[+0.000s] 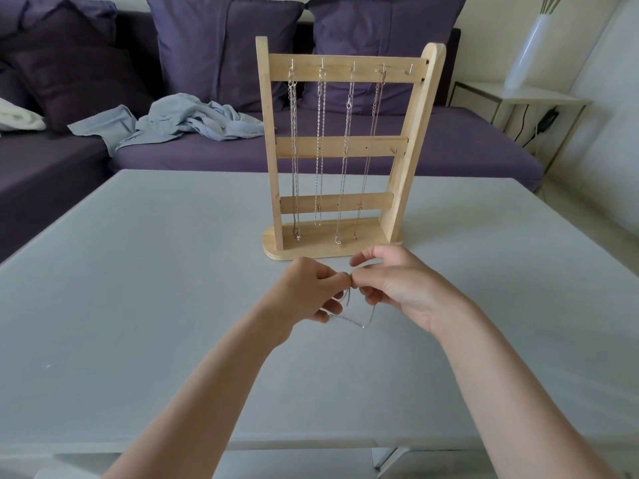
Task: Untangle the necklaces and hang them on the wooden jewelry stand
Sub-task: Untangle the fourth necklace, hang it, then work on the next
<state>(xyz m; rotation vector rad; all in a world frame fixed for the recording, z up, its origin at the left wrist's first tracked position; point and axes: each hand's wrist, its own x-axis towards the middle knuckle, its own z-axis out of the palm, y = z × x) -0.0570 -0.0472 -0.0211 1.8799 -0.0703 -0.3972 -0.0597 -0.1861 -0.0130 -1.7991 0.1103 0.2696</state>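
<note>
Necklace chain, thin, silver and fine-linked (356, 314), hangs between your two hands just above the pale grey worktop (138, 271), right in front of the base of the light wooden jewelry stand (332, 150). Your left hand (307, 288) pinches it with curled fingers (337, 280) at the top, and your right hand (397, 288) pinches it close beside, the two grips nearly touching, while a slack loop droops below them toward the worktop. Expect it to be very light, limp and slippery, likely to kink or knot again if pulled hard, so tease it gently and hold it near the clasp end when you lift it. Four hanging chains (320, 150) already drape from the top bar's hooks; the small metal hook at the far right (410, 69) looks free. Behind the stand sits a purple sofa (449, 150) with a crumpled light blue cloth (179, 122).
</note>
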